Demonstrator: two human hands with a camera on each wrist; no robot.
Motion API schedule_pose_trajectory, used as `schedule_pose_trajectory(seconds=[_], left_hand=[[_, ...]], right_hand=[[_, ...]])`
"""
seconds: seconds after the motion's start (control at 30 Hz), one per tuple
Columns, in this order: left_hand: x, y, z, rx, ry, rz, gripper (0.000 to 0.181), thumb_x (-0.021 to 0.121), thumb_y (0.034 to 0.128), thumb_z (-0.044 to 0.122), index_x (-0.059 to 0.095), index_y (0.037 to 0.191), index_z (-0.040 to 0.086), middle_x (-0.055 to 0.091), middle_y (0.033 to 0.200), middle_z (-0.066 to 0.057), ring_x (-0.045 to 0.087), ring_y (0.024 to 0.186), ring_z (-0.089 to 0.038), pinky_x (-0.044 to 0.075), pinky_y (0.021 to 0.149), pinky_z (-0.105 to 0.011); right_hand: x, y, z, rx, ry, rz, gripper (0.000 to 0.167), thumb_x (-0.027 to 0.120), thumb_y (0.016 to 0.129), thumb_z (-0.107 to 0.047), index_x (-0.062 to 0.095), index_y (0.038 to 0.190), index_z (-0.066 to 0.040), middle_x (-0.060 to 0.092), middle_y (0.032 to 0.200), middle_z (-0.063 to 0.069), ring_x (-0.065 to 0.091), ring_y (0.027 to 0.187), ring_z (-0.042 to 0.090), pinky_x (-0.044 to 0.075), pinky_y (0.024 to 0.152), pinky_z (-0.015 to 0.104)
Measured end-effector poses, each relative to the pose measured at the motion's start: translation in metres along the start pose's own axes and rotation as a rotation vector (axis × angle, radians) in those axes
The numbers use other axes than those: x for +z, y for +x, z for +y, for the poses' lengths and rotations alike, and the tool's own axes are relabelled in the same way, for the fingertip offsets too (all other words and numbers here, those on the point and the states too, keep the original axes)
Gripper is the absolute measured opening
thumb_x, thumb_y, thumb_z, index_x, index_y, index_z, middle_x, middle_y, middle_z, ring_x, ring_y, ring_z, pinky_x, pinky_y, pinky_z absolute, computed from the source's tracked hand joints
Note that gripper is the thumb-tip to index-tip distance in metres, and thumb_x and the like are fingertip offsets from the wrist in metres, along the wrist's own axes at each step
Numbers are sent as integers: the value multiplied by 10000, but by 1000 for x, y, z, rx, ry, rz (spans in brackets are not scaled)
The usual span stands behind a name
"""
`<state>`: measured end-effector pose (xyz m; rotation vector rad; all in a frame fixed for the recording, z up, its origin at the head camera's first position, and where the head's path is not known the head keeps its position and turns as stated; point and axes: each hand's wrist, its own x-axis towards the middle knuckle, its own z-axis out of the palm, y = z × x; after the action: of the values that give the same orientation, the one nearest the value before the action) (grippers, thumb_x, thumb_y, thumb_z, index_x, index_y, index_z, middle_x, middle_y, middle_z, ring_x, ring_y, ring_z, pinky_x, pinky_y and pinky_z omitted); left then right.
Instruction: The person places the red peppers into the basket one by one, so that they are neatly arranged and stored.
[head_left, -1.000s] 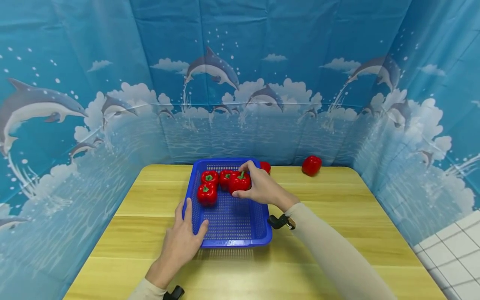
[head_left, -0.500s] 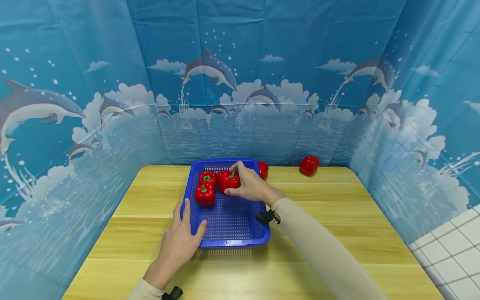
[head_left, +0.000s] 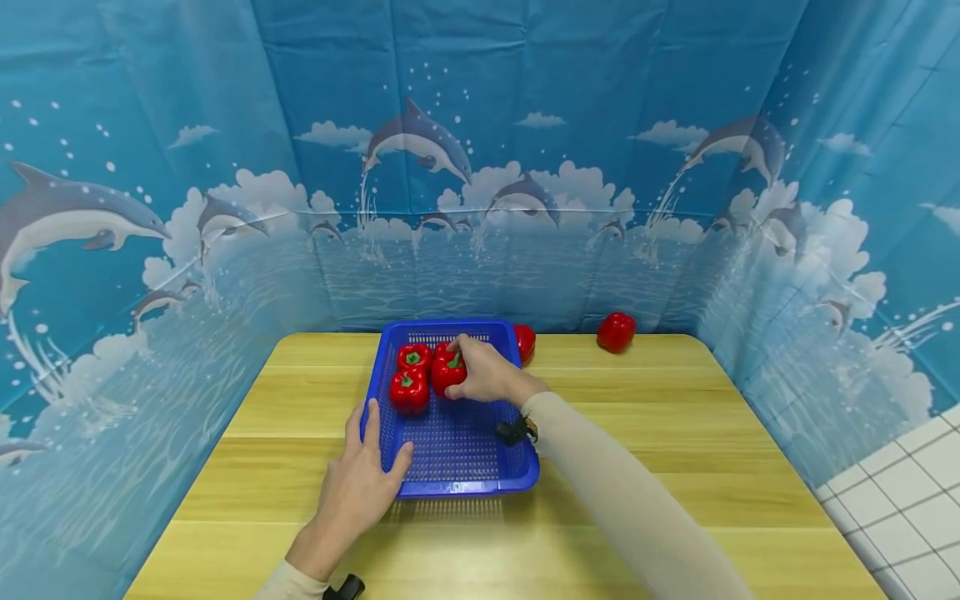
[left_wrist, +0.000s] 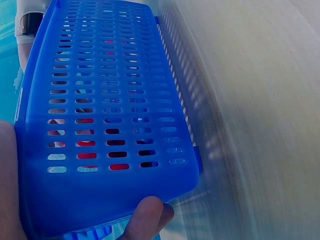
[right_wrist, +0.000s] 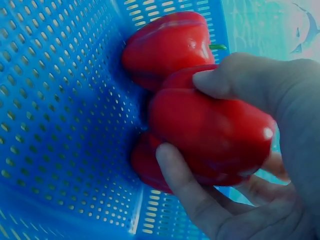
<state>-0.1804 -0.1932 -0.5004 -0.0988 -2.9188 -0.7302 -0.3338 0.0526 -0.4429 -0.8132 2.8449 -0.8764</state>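
Three red bell peppers are inside the blue plastic basket [head_left: 520,467]. My right hand [head_left: 487,371] grips the rightmost bell pepper [head_left: 442,377] low in the basket, its green stem facing up. In the right wrist view, thumb and fingers wrap this held pepper [right_wrist: 210,125], with another bell pepper [right_wrist: 170,47] above it and part of a third [right_wrist: 145,160] below. To its left in the head view sit one bell pepper [head_left: 409,392] nearer me and one [head_left: 415,357] behind. My left hand [head_left: 360,479] holds the basket's left side near the front corner, thumb over the rim.
A red bell pepper [head_left: 526,343] sits just right of the basket's back corner, partly hidden by it. Another bell pepper [head_left: 617,332] stands at the back right of the wooden table [head_left: 637,433]. A dolphin-print curtain [head_left: 480,275] surrounds the table's back and sides.
My right hand has moved left and down with its bell pepper, bringing it beside the other two in the basket. The left hand stays at the basket's side.
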Motion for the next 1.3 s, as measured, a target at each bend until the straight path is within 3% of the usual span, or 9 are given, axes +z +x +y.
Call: schedule_pose_trajectory(seconds=[0.23,0.43,0.6,0.67,0.77,0.83,0.87,1.1,1.3], left_hand=[[0,-1,0,-4,7,-3,1026,631,1156,588,160,1862,10,176,1913,-288,757,917,-419,677,763,-547],[0,-2,0,-7,20,-6,1024,615,1161,608,165,1862,12,176,1914,-288,780,1018,-452,677,865,-639],[1,-1,0,-11,10,-9,1026,632,1156,599,168,1863,18,177,1920,-276,728,823,-362,618,660,-440],[0,-1,0,-12,-1,-12,1029,635,1156,597,162,1865,21,170,1923,-273,686,742,-323,551,583,-368],[-1,1,1,-15,-3,-13,1031,631,1156,601,157,1866,24,165,1923,-274,670,717,-302,529,570,-344],[-1,1,1,-18,-1,-12,1030,630,1156,601,156,1866,25,162,1923,-274,686,733,-317,558,586,-366],[-1,1,1,-19,1,-12,1029,630,1156,600,156,1867,26,161,1923,-273,698,750,-329,577,603,-386],[-1,1,1,-15,11,-9,1024,631,1155,589,164,1863,16,172,1917,-277,780,938,-428,688,811,-594],[-2,2,0,-24,10,-18,1023,629,1155,588,161,1865,20,164,1915,-280,769,925,-434,691,813,-602]], right_hand=[[5,2,3,3,-34,-18,736,1012,927,-230,639,1549,-104,726,1506,168,674,1417,360,606,1221,552],[13,2,9,25,-19,-36,742,1036,906,-238,659,1532,-110,725,1535,168,655,1469,370,575,1266,580],[19,2,14,41,-25,-63,761,1043,898,-265,663,1533,-89,726,1526,181,655,1462,389,554,1285,598],[27,6,28,14,-40,-59,777,1044,896,-301,659,1542,-105,735,1500,159,664,1429,349,575,1266,546],[26,5,29,9,-41,-58,754,1031,903,-264,657,1537,-97,741,1469,158,673,1378,330,598,1229,518],[26,4,28,10,-35,-48,745,1023,909,-240,651,1536,-86,743,1472,157,672,1371,330,598,1226,508],[19,-1,15,35,-26,-52,720,1011,912,-179,654,1526,-58,740,1482,181,673,1378,359,591,1234,542],[19,-3,13,59,-46,-43,726,1009,924,-189,649,1544,-74,733,1524,157,660,1422,343,568,1274,530],[16,-6,10,76,-58,-60,753,1001,939,-227,634,1585,-102,700,1517,191,651,1407,346,580,1258,548]])
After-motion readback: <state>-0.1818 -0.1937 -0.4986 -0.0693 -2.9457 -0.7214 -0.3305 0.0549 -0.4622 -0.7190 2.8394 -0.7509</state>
